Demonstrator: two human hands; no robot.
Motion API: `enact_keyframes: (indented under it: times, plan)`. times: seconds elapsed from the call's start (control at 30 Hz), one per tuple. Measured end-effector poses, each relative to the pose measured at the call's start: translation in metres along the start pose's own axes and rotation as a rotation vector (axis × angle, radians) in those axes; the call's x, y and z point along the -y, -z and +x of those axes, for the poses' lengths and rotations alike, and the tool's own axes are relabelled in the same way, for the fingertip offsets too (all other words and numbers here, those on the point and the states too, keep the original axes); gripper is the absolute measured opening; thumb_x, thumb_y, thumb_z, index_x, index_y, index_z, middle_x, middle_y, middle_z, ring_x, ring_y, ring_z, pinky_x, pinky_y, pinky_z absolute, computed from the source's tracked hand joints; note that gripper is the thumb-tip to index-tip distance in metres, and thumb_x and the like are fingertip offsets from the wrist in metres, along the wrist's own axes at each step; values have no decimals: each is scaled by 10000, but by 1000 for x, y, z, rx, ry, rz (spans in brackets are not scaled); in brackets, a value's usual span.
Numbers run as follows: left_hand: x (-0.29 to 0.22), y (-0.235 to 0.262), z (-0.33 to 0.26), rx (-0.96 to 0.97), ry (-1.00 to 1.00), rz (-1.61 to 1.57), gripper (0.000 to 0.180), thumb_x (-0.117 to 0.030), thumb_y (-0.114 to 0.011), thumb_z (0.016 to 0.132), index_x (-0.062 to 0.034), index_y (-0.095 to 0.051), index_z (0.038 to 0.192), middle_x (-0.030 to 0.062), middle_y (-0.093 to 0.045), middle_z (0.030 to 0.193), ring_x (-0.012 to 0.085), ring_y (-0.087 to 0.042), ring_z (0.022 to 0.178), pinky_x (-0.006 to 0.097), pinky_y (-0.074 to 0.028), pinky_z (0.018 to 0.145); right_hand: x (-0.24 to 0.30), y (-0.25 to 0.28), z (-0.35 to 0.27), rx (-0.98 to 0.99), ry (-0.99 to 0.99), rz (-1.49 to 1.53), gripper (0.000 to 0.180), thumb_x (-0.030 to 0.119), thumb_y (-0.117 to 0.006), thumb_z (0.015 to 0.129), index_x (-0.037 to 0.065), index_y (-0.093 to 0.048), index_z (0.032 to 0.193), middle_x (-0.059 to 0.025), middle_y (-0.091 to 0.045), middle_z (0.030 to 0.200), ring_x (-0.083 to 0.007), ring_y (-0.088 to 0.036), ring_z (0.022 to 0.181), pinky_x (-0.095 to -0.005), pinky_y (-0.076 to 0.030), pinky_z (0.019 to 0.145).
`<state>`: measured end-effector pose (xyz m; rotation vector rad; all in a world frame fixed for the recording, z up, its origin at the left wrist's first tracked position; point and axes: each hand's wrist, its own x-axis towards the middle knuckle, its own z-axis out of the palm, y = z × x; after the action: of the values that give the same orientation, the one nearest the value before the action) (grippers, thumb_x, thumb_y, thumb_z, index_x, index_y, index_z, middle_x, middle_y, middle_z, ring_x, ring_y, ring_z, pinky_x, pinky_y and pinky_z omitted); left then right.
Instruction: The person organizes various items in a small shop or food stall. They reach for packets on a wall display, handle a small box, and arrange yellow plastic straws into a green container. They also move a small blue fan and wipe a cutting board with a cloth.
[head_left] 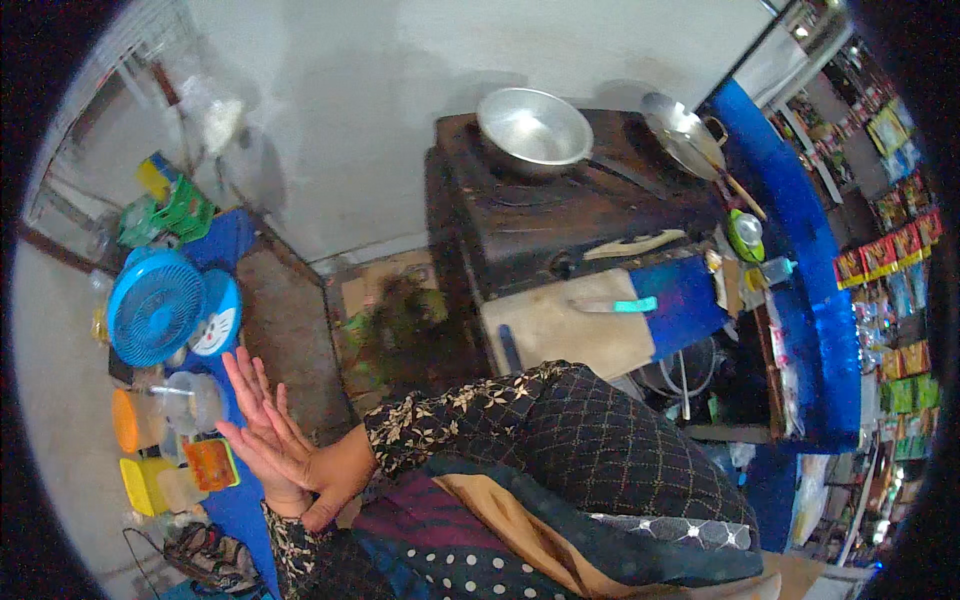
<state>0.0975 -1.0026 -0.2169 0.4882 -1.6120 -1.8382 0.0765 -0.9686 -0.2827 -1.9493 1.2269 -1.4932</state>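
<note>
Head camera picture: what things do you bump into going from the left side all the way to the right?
Blue fan → pressed-together hands → big metal bowl → teal-handled knife → metal pan → blue counter edge → colourful packets.

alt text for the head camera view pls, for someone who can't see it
A person's left hand and right hand are pressed flat together, holding nothing, above a blue fan and yellow-lidded containers. Behind stands a dark stove with a metal bowl, a wok, and a teal-handled knife on a board.
</note>
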Motion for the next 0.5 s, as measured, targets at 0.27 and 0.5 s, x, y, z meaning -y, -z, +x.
enact_keyframes:
  times: [0.27, 0.5]
  plan:
    - [29, -96, -67, 28, 180, -12, 797, -650, -235, 852, -138, -98, 1446, 87, -112, 1500, 268, -110, 1372, 447, -89, 1082, 42, 118, -87, -211, -217, 58, 761, 565, -327, 899, 110, -49, 1442, -231, 16, 1476, -367, 3, 1371, -467, -102, 1092]
    - [83, -65, -88, 1059, 529, 871, 684, -516, -309, 900, -106, -171, 1430, 100, -177, 1483, 260, -202, 1348, 424, -172, 1072, 96, 179, -139, -60, -289, 160, 732, 488, -391, 909, 121, -52, 1444, -243, -2, 1473, -330, -13, 1378, -427, -158, 1076]
